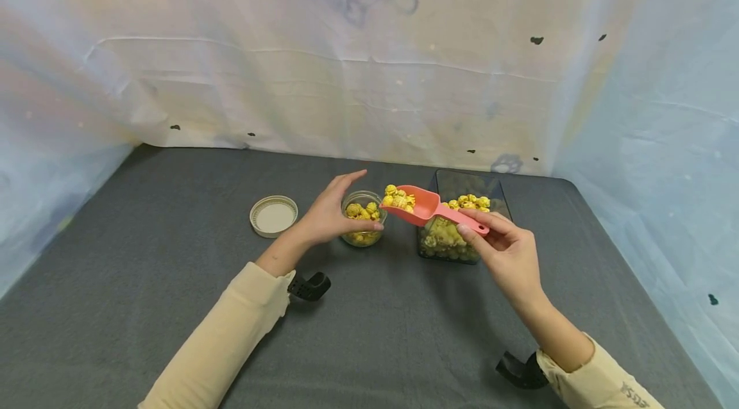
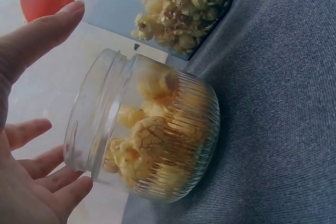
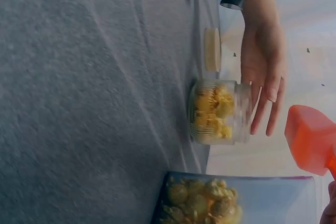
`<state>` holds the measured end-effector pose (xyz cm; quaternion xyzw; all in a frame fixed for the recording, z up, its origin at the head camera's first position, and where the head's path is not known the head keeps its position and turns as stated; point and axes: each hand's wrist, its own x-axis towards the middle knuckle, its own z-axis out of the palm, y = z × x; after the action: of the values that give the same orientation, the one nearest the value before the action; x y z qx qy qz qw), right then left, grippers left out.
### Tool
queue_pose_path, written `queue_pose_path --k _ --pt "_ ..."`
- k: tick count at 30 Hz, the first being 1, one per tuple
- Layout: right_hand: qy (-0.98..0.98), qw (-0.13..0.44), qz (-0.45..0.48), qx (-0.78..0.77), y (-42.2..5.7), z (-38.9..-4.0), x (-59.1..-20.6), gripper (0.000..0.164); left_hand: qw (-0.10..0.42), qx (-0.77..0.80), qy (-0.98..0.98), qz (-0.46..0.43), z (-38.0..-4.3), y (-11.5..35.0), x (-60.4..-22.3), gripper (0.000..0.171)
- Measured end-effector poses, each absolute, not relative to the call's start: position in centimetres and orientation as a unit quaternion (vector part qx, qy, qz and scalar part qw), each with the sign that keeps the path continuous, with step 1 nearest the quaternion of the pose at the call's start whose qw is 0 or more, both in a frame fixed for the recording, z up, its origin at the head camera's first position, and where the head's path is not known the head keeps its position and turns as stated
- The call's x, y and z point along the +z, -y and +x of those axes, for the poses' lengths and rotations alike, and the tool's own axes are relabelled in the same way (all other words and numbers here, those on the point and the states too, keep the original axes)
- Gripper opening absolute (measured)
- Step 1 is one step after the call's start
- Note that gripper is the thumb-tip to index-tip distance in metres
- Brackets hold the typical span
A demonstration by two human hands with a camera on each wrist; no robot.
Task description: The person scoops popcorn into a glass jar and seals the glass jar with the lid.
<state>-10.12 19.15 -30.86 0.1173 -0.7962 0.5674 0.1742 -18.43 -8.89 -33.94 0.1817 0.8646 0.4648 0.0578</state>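
A pink scoop [image 1: 424, 204] carries several pieces of yellow popcorn [image 1: 398, 199] in its bowl. My right hand [image 1: 510, 255] pinches its handle between thumb and fingers. The scoop's tip is close to the rim of a ribbed glass jar [image 2: 157, 129], which stands on the table partly filled with popcorn. Around the jar's mouth my left hand [image 1: 329, 213] is spread, thumb and fingers apart, fingertips right at the rim. Behind the scoop stands a clear square container [image 1: 427, 249] holding more popcorn; the scoop and right hand overlap it in the head view.
A round cream lid [image 1: 274, 217] lies on the grey table [image 1: 375, 332] left of the jar. Pale hanging sheeting [image 1: 346, 75] closes off the back and both sides. Black wrist mounts [image 1: 310, 287] stick out from both sleeves.
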Motion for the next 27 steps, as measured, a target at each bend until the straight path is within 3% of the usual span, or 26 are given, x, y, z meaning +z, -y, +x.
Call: queue_pose_path --k 27 --pt "0.792 0.196 0.145 0.56 -17.9 -9.9 -33.4 0.026 0.058 0.47 -0.859 0.195 -18.6 9.7 -35.4 0.099"
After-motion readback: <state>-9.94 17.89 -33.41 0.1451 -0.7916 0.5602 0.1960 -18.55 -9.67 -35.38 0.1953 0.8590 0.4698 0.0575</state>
